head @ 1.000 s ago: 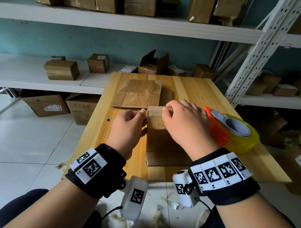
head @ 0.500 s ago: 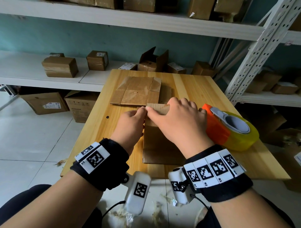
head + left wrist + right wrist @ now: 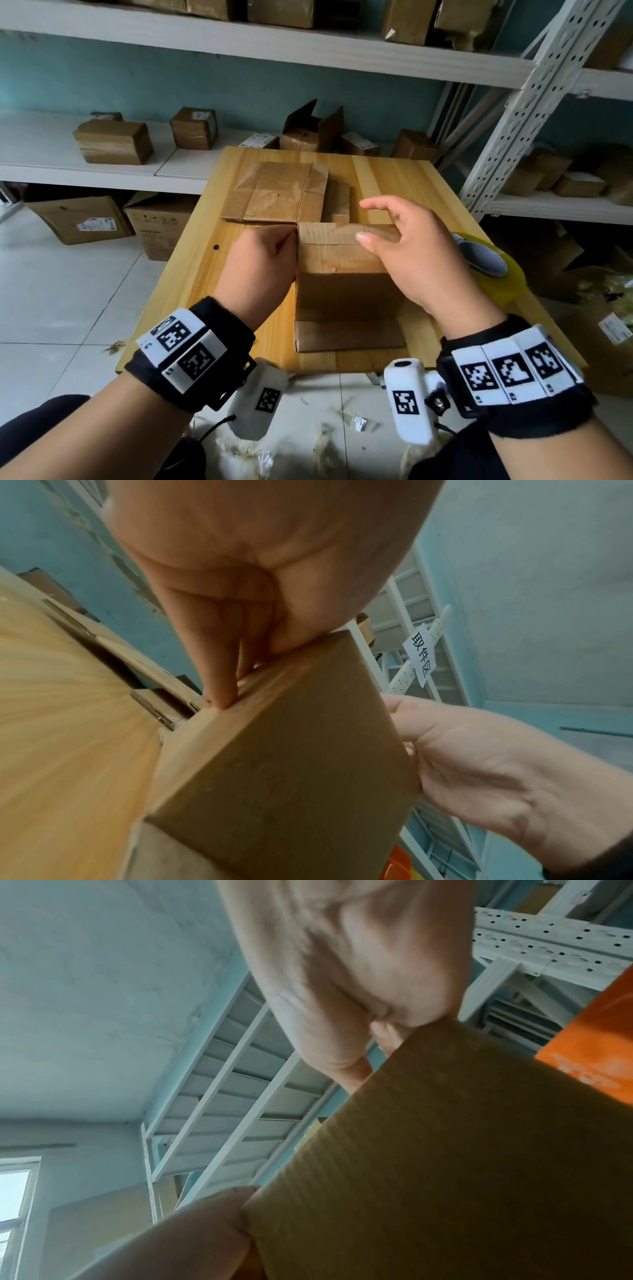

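A brown cardboard box (image 3: 342,294) stands half unfolded on the wooden table (image 3: 191,274), with its near flap lying flat. My left hand (image 3: 274,253) grips the box's upper left edge with curled fingers (image 3: 219,685). My right hand (image 3: 404,246) holds the upper right part: the thumb lies on the top flap and the index finger stretches out above it. In the right wrist view its fingers (image 3: 352,1069) curl over the box (image 3: 462,1164) edge. The box's inside is hidden.
Flattened cartons (image 3: 274,192) lie just beyond the box. An orange tape dispenser with a yellow roll (image 3: 493,267) sits right of my right hand. White shelves (image 3: 68,161) with small boxes ring the table. Larger cartons (image 3: 82,219) stand on the floor at left.
My right hand has slid from the box's top left corner to its right side. The box has spread wider and its top flap now shows. My left hand has kept its hold.
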The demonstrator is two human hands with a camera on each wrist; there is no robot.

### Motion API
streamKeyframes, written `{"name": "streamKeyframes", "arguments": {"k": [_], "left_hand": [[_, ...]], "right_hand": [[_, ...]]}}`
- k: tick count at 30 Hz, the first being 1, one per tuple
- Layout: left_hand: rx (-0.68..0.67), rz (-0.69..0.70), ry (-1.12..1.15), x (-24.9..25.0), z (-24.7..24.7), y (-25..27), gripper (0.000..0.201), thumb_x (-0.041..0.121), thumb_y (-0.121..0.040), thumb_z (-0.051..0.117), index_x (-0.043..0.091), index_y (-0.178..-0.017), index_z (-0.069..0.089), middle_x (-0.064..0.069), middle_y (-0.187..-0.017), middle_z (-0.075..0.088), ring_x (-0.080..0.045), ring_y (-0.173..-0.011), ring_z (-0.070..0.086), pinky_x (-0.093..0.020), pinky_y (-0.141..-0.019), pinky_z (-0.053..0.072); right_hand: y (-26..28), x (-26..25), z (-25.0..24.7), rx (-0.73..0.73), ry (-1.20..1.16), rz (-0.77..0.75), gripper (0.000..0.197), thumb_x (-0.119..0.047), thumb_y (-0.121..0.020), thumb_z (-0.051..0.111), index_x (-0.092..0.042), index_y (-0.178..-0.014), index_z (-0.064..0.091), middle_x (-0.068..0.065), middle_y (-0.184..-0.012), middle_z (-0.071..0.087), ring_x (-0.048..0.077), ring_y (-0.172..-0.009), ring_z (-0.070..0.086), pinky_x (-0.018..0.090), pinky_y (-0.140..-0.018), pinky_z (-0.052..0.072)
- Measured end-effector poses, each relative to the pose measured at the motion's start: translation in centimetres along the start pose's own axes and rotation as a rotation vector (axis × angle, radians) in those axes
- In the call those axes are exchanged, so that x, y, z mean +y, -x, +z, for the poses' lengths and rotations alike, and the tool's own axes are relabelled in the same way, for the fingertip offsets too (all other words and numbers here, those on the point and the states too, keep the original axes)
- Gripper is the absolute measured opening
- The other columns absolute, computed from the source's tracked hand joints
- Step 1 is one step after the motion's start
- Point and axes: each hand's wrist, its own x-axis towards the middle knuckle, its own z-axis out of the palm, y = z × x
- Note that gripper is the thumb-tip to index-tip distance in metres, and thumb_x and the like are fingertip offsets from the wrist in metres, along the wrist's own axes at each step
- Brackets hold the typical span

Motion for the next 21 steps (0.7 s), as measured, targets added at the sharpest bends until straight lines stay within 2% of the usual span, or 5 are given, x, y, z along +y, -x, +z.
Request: {"name": "streamKeyframes", "arguments": {"k": [4,8,12,16,21], "left_hand": [[-0.058,-0.115,0.109,1.4,-0.4,0.3,0.038,0.024,-0.109,0.042,0.03,-0.089,0.074,-0.001,-0.095,0.077,-0.02,-0.083,0.074,-0.049,-0.071,0.066],[-0.102,-0.095,-0.015,1.9,-0.1,0.6,0.08,0.069,-0.1,0.026,0.0,-0.093,0.065,-0.021,-0.086,0.069,-0.036,-0.079,0.065,-0.052,-0.077,0.06],[-0.231,-0.107,-0.175,2.7,1.0,0.8,0.081,0.073,-0.103,0.026,0.009,-0.144,0.054,-0.009,-0.135,0.065,-0.025,-0.108,0.063,-0.041,-0.099,0.052],[-0.206,-0.114,-0.202,2.3,0.5,-0.5,0.07,0.058,-0.109,0.026,0.003,-0.091,0.066,-0.016,-0.086,0.069,-0.033,-0.079,0.064,-0.045,-0.078,0.053],[-0.163,-0.101,-0.24,2.1,0.6,-1.2,0.067,0.051,-0.112,0.028,0.0,-0.076,0.055,-0.01,-0.068,0.052,-0.026,-0.062,0.048,-0.036,-0.06,0.038]], "right_hand": [[0.5,1.7,0.1,0.042,-0.172,0.102,0.051,-0.031,-0.098,0.073,-0.052,-0.14,0.053,-0.031,-0.142,0.05,-0.001,-0.14,0.04,0.044,-0.117,0.045],[1.4,1.3,0.8,-0.008,-0.28,0.347,0.076,-0.053,-0.1,0.064,-0.039,-0.163,0.025,-0.007,-0.169,0.031,0.02,-0.152,0.035,0.039,-0.113,0.036],[1.3,1.8,1.3,-0.023,-0.264,0.372,0.082,-0.067,-0.096,0.06,-0.039,-0.164,0.024,-0.008,-0.168,0.034,0.021,-0.152,0.036,0.05,-0.121,0.038],[1.3,0.8,1.1,-0.07,-0.055,0.342,0.094,-0.079,-0.093,0.051,-0.022,-0.164,0.026,-0.001,-0.161,0.043,0.024,-0.146,0.044,0.032,-0.105,0.041],[0.5,0.2,0.7,-0.088,0.048,0.35,0.063,-0.057,-0.11,0.037,-0.015,-0.157,0.037,0.006,-0.139,0.056,0.026,-0.126,0.055,0.032,-0.087,0.048]]}}
